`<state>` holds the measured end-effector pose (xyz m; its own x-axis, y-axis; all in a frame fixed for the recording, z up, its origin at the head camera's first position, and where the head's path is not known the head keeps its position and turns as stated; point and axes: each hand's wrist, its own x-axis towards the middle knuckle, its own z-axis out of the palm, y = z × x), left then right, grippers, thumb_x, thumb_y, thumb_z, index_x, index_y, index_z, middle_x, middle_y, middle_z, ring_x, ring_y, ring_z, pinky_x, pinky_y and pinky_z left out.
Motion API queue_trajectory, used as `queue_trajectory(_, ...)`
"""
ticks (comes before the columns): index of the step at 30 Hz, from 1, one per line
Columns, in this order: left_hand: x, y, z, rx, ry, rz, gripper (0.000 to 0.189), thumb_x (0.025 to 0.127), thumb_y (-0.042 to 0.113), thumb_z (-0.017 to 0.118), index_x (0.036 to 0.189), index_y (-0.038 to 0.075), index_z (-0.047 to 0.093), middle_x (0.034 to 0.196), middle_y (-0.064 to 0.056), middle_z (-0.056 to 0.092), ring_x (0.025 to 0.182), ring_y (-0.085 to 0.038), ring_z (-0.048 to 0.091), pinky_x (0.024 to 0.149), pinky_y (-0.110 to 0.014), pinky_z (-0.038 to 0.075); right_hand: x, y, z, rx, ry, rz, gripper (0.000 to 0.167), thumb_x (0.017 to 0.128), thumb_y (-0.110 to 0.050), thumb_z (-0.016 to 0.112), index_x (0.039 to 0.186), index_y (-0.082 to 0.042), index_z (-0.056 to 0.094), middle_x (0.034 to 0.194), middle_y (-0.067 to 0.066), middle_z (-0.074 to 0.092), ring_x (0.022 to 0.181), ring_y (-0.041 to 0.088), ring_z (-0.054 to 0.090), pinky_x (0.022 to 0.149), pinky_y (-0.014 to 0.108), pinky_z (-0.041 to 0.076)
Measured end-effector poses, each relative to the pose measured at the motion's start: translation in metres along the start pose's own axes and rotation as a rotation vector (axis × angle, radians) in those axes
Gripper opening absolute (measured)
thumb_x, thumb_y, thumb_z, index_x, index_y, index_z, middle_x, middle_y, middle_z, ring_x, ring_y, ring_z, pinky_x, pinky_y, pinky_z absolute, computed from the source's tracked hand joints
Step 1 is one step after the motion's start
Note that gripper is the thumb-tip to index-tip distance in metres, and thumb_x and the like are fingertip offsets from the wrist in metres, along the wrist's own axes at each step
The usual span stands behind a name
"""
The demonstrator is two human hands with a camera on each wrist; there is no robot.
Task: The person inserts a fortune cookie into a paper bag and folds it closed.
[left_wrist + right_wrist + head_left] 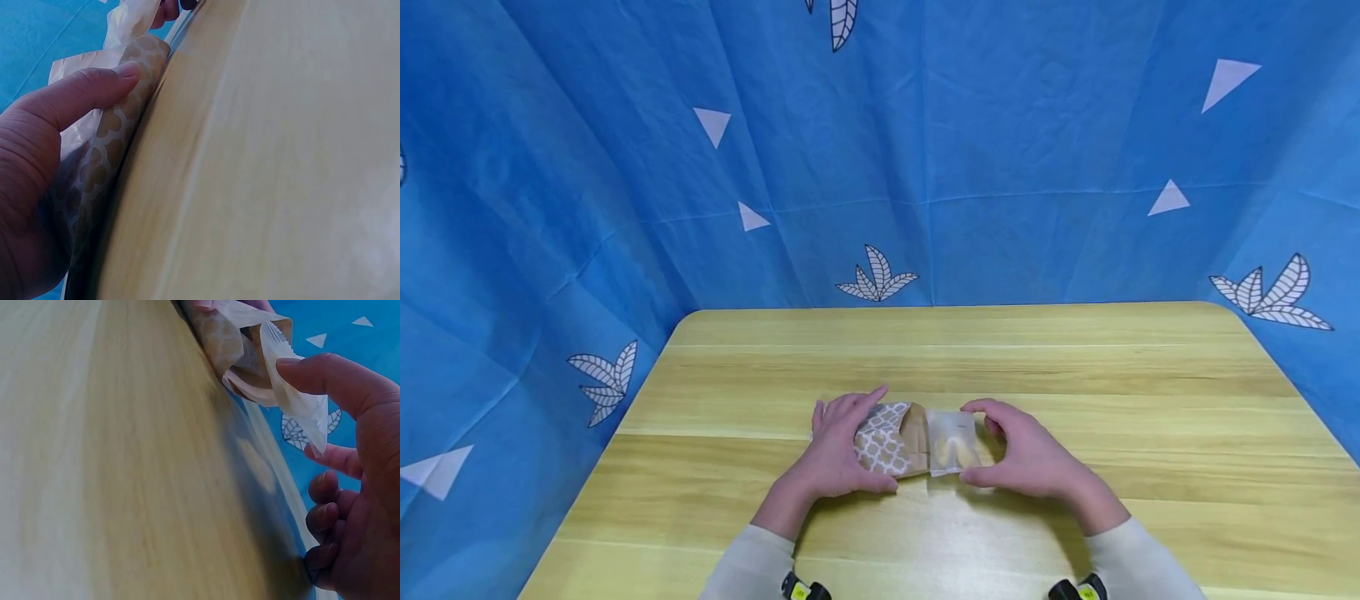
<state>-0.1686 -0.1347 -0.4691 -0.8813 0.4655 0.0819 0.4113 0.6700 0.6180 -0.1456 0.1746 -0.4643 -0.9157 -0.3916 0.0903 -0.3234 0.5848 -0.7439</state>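
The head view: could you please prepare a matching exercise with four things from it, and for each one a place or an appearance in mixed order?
1. patterned paper bag
2. translucent packet
3. table
4. curtain

A. blue, printed with leaves and triangles
B. held by the right hand
C. yellowish, with wood grain
D. held by the left hand

Pairs: 1-D, 2-B, 3-C, 4-A

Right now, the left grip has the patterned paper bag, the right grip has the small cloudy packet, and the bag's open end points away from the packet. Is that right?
Not quite: the open end of the patterned paper bag points toward the small cloudy packet, not away; the head view shows this. The left grip has the bag, and the right grip the packet.
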Motion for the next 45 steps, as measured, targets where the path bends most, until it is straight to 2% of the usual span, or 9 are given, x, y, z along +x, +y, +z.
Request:
queue_trajectory(4,0.0,0.0,0.0,0.008,0.004,-0.002,0.127,0.051,0.053,0.094,0.158,0.03,0.03,0.147,0.0,0.042,0.14,-0.022,0.027,0.113,-0.06,-0.007,0.004,-0.004,0.002,-0.009,-0.007,0.007,0.079,0.068,-0.047,0.089,0.133,-0.018,0.056,0.09,0.004,0.051,0.084,0.02,0.048,0.075,0.036,0.042)
queue_trajectory(9,0.0,0.0,0.0,0.004,0.002,-0.007,0.126,0.052,0.053,0.094,0.158,0.032,0.03,0.147,0.002,0.042,0.141,-0.021,0.026,0.114,-0.059,-0.007,0.009,-0.007,0.005,-0.017,-0.005,0.009,0.077,0.066,-0.042,0.09,0.132,-0.018,0.056,0.086,0.004,0.052,0.079,0.019,0.048,0.07,0.035,0.042)
queue_trajectory(14,0.0,0.0,0.0,0.002,0.0,-0.003,0.126,0.052,0.054,0.094,0.158,0.031,0.03,0.147,0.001,0.042,0.14,-0.022,0.026,0.114,-0.06,-0.007,0.013,-0.01,0.009,-0.022,-0.003,0.017,0.08,0.067,-0.036,0.09,0.134,-0.013,0.055,0.085,0.004,0.051,0.078,0.02,0.048,0.069,0.034,0.043)
queue_trajectory(24,0.001,0.0,0.002,0.017,0.004,0.004,0.127,0.051,0.055,0.094,0.158,0.032,0.029,0.146,0.002,0.042,0.14,-0.021,0.027,0.114,-0.061,-0.006,0.015,-0.01,0.014,-0.033,0.036,0.048,0.087,0.065,-0.033,0.09,0.14,-0.012,0.051,0.085,0.004,0.052,0.078,0.019,0.048,0.068,0.036,0.044)
queue_trajectory(30,0.001,-0.001,0.003,0.034,0.005,0.004,0.127,0.051,0.055,0.093,0.158,0.033,0.028,0.146,0.002,0.042,0.14,-0.02,0.028,0.114,-0.061,-0.005,0.015,-0.01,0.018,-0.055,0.053,0.051,0.089,0.065,-0.041,0.091,0.14,-0.015,0.052,0.092,0.0,0.054,0.084,0.018,0.05,0.075,0.037,0.045)
queue_trajectory(36,0.002,0.001,0.003,0.025,-0.003,0.005,0.126,0.052,0.053,0.093,0.159,0.03,0.03,0.145,0.001,0.043,0.14,-0.021,0.028,0.113,-0.061,-0.006,0.016,-0.011,0.021,-0.05,0.065,0.038,0.09,0.064,-0.05,0.09,0.139,-0.017,0.054,0.1,-0.002,0.057,0.089,0.017,0.052,0.081,0.04,0.048)
queue_trajectory(45,0.003,0.001,0.003,0.035,-0.004,0.008,0.125,0.053,0.055,0.093,0.159,0.03,0.03,0.144,0.002,0.044,0.138,-0.02,0.03,0.113,-0.061,-0.006,0.02,-0.015,0.027,-0.049,0.063,0.009,0.089,0.063,-0.052,0.089,0.137,-0.016,0.055,0.111,-0.002,0.061,0.094,0.017,0.055,0.084,0.041,0.049)
